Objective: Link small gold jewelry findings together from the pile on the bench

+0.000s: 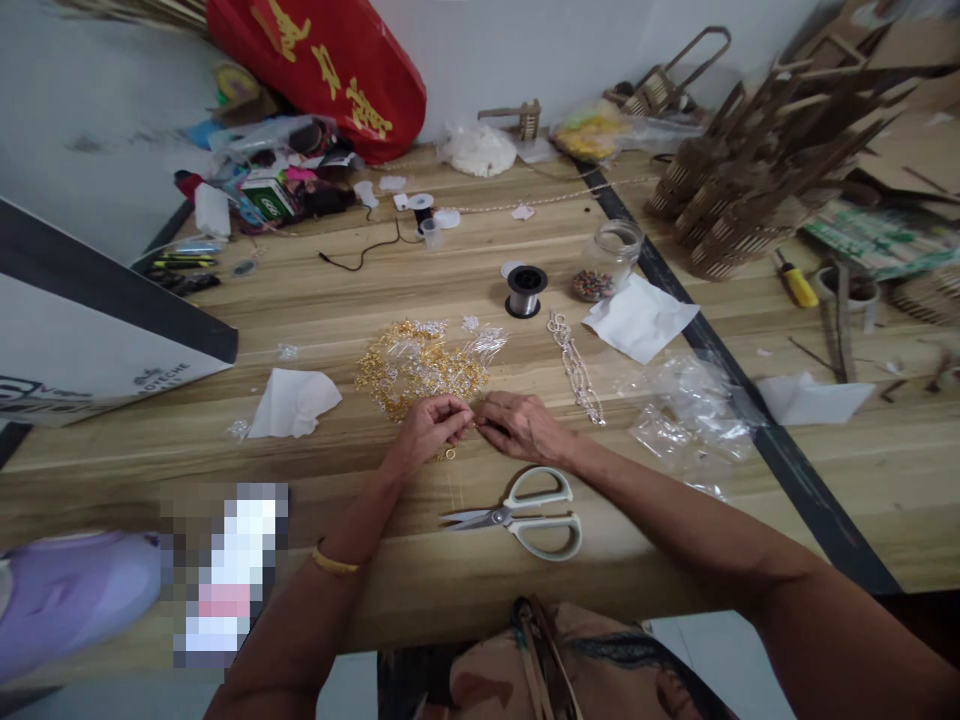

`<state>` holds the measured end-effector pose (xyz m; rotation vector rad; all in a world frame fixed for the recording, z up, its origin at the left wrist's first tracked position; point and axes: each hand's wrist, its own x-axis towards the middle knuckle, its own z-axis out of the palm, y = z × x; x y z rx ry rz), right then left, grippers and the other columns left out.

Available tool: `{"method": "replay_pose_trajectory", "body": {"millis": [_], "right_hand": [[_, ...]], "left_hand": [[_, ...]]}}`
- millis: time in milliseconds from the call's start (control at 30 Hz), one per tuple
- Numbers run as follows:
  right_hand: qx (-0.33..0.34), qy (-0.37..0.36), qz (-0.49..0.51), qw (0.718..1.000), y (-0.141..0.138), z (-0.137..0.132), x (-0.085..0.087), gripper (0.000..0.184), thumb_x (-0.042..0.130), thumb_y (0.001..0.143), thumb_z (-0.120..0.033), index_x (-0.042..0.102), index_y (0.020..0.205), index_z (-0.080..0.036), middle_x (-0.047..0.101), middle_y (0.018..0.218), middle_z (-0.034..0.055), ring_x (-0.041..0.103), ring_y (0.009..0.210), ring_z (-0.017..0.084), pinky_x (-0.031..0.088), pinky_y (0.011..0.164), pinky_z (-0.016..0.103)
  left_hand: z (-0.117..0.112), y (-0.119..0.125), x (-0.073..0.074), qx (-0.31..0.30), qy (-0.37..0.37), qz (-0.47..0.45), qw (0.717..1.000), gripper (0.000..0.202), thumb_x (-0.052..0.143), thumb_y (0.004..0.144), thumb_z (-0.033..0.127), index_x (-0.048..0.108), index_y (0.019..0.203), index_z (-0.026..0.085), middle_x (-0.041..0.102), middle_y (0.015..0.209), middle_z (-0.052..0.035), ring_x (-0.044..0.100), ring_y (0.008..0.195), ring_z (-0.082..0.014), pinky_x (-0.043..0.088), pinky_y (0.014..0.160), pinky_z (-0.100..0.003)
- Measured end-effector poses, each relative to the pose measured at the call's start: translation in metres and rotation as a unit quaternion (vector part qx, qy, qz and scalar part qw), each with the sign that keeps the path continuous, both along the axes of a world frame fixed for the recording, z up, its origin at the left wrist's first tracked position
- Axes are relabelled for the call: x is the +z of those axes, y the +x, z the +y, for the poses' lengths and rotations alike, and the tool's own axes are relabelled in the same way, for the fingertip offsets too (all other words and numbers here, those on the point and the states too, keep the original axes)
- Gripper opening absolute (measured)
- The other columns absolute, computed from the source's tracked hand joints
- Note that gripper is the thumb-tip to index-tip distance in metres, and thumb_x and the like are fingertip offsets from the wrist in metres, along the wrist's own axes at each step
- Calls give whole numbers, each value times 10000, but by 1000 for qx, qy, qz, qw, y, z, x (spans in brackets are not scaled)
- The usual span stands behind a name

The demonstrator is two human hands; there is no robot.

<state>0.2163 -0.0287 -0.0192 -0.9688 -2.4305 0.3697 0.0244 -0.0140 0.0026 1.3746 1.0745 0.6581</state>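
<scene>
My left hand (429,428) and my right hand (521,425) meet fingertip to fingertip on the wooden table (450,570), both pinched on a small gold piece I can barely make out. Just beyond them lies a heap of gold and silver rings and clasps (420,362). A silver chain (576,368) stretches out to the right of the heap. White-handled scissors (525,515) lie closed on the table just below my right wrist. A gold bangle sits on my left wrist.
A spool of clear thread (526,290), a glass jar of beads (609,260) and white paper (639,317) lie further back. A white tissue (294,402) is left, clear plastic bags (686,410) right. Wooden models (757,170), a yellow screwdriver (793,280), a red bag (330,70) and clutter line the far edge.
</scene>
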Motion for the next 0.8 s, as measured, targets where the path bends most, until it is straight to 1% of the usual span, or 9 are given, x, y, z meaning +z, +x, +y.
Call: {"method": "replay_pose_trajectory", "body": {"millis": [133, 267, 400, 600, 700, 800], "right_hand": [[-4, 3, 11, 1000, 0, 0, -2, 65, 501, 870, -177, 565, 858, -169, 583, 808, 48, 540, 759, 152, 367, 629, 236], [-3, 3, 18, 1000, 0, 1, -3, 59, 500, 861, -166, 556, 843, -172, 575, 794, 40, 529, 735, 144, 351, 612, 230], [-8, 3, 17, 1000, 0, 0, -2, 54, 502, 852, -161, 548, 829, -175, 574, 788, 36, 528, 728, 142, 341, 600, 230], [-8, 8, 14, 1000, 0, 0, 0, 50, 501, 840, -155, 544, 835, -181, 569, 777, 27, 528, 713, 141, 336, 591, 234], [-10, 7, 8, 1000, 0, -1, 0, 45, 509, 827, -149, 542, 822, -180, 565, 771, 22, 528, 708, 138, 340, 591, 236], [-17, 4, -2, 1000, 1, -1, 0, 44, 516, 813, -143, 540, 812, -179, 563, 778, 17, 526, 698, 133, 339, 586, 235]], "left_hand": [[0, 0, 1, 0, 10, 5, 1000, 296, 661, 717, 419, 614, 706, 127, 622, 601, -7, 520, 475, -72, 449, 476, -186], [1, -1, -3, 3, 11, 4, 1000, 314, 650, 728, 436, 615, 688, 127, 612, 580, -3, 517, 462, -70, 449, 467, -187], [1, -2, -6, 14, 2, -12, 1000, 298, 673, 709, 416, 617, 694, 124, 618, 578, 2, 519, 452, -66, 455, 463, -186], [1, -3, -7, 41, -18, -32, 998, 296, 725, 656, 385, 614, 743, 125, 651, 606, -4, 528, 448, -70, 459, 458, -193], [2, -4, -6, 26, -16, -35, 999, 277, 707, 684, 381, 620, 728, 121, 642, 592, -3, 532, 455, -70, 461, 468, -191], [3, -6, -4, 2, -5, -32, 999, 275, 655, 747, 380, 631, 702, 110, 623, 574, -6, 537, 468, -68, 463, 484, -187]]}}
